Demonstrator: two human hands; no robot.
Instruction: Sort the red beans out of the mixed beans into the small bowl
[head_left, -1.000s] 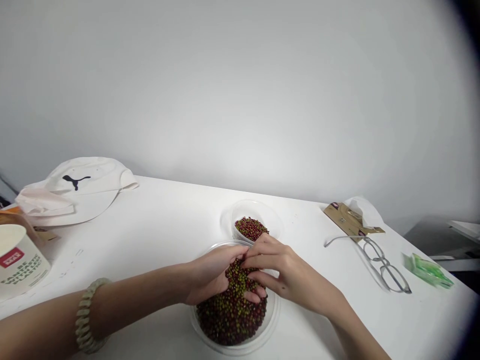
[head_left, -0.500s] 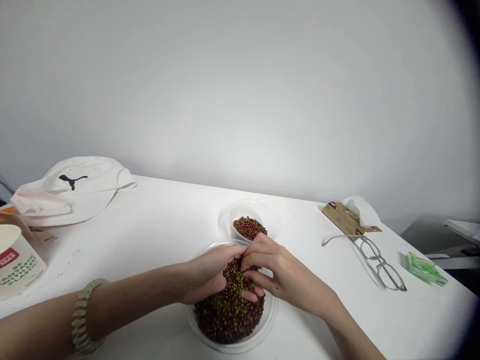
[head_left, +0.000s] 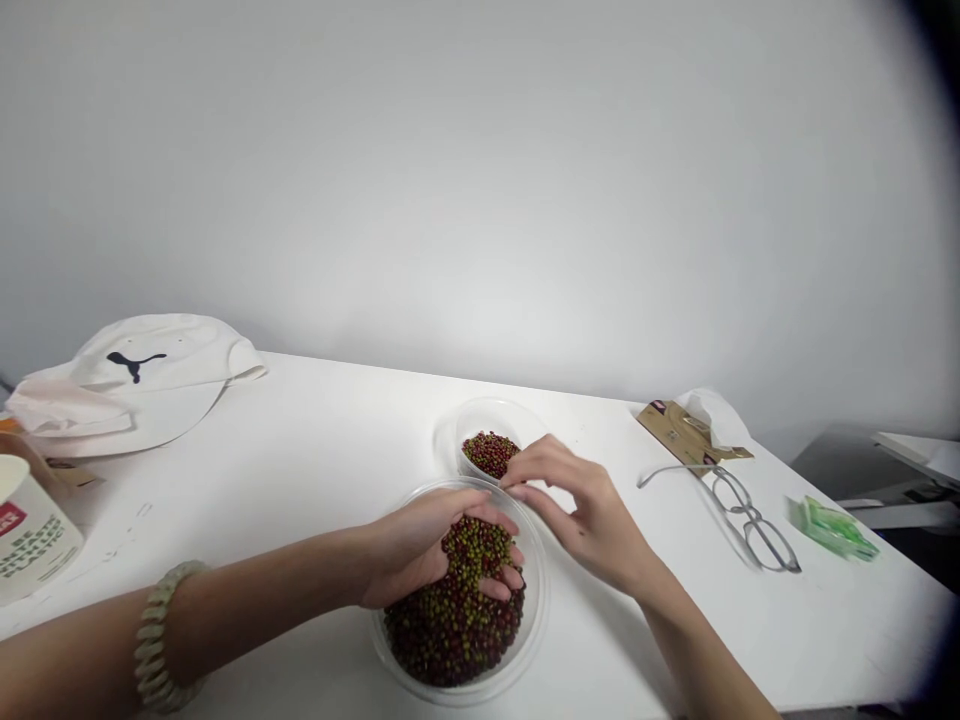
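A large clear plastic bowl (head_left: 537, 640) stands nearest me, with a heap of small red and green beans (head_left: 442, 640) in it. My left hand (head_left: 405, 550) lies palm up over this heap, its curled fingers cupping a handful of the mixed beans. Just behind is a smaller clear bowl (head_left: 529, 418) with more red and green beans (head_left: 486, 452) at its bottom. At that bowl's near right edge, my right hand (head_left: 577, 500) holds its thumb and index fingertip together. Anything between those fingertips is too small to make out.
On the left are a white cap (head_left: 172, 355), pale pink cloth (head_left: 67, 408) and a paper tub (head_left: 34, 530). Eyeglasses (head_left: 750, 515), a brown packet (head_left: 675, 435), white tissue (head_left: 716, 418) and a green wrapper (head_left: 832, 528) lie to the right. A grey wall (head_left: 480, 200) rises behind the table.
My right hand has left the beans in my left palm and moved right and slightly up to the small bowl's edge. My left hand still cups its beans. The view has shifted slightly.
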